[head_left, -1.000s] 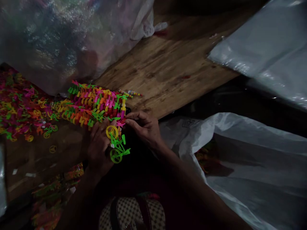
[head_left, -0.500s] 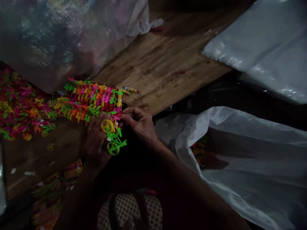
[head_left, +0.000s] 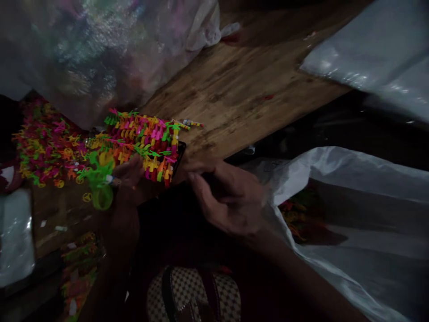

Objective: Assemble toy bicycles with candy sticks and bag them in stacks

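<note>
- Green bike [head_left: 99, 181], a plastic toy, sits pinched in the fingertips of the left hand [head_left: 125, 179], low over the near edge of the table [head_left: 234, 89].
- Just right of it, a stack [head_left: 144, 143] of neon toys lies on the wood, and a loose pile [head_left: 47, 147] spreads out to the left.
- Right hand [head_left: 231, 201] hovers, blurred, beside a white bag [head_left: 351, 188]. Its fingers are loosely curled, and it cannot be told whether they grip anything.
- Clear bag [head_left: 100, 53] looms behind the toys.

Left hand [head_left: 125, 190], right hand [head_left: 231, 203] bare; forearms bare.
</note>
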A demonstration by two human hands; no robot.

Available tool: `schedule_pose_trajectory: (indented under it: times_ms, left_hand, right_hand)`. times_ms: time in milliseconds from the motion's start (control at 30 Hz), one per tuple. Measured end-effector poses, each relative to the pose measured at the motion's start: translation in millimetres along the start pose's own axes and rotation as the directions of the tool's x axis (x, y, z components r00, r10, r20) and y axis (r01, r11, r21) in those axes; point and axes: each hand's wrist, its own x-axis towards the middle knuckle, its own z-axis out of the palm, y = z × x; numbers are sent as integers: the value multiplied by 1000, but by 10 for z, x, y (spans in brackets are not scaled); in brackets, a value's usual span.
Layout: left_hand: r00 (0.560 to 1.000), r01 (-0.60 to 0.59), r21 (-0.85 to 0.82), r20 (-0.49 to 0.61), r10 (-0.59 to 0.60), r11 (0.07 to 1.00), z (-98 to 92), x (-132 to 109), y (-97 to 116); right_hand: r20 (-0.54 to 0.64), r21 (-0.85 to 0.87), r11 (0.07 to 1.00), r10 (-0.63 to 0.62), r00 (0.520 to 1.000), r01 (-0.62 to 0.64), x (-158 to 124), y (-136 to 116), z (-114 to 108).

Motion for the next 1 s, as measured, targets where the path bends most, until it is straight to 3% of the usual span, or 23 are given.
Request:
schedule_pose_trajectory:
  times_ms: [133, 233, 367, 467, 567, 667, 767, 900, 1000]
  left_hand:
    - [999, 5, -291, 48, 9, 957, 218, -90, 183]
    - [998, 22, -421, 58, 2, 907, 279, -105, 208]
    - [999, -12, -439, 38, 32, 898, 250, -127, 228]
    - [993, -115, -317, 3, 122, 942, 198, -142, 253]
    - [990, -141, -33, 22, 142, 989, 73, -137, 261]
    - [992, -129, 190, 35, 125, 973, -118, -106, 258]
    - [972, -233, 324, 67, 224, 917, -241, -29, 304]
    - [911, -403, 475, 128, 392, 782, -112, 210, 450]
    - [793, -607, 405, 360, 491, 684, 131, 524, 477]
  right_hand:
    - [191, 130, 984, -144, 971, 120, -18, -180, 195]
    - [172, 141, 984, -135, 976, 111, -30, -163, 352]
    - [104, 114, 980, -177, 979, 165, -7, -204, 441]
    - [88, 86, 974, -218, 972, 211, 23, -291, 461]
    - [68, 61, 967, -253, 965, 249, 58, -305, 410]
    - [36, -58, 974, -219, 975, 220, 97, -165, 255]
    - [-16, -202, 974, -112, 994, 107, 117, 118, 75]
    - [-72, -252, 956, 138, 988, -152, 110, 551, -7]
    - [-95, -170, 935, 298, 950, -311, 123, 763, 28]
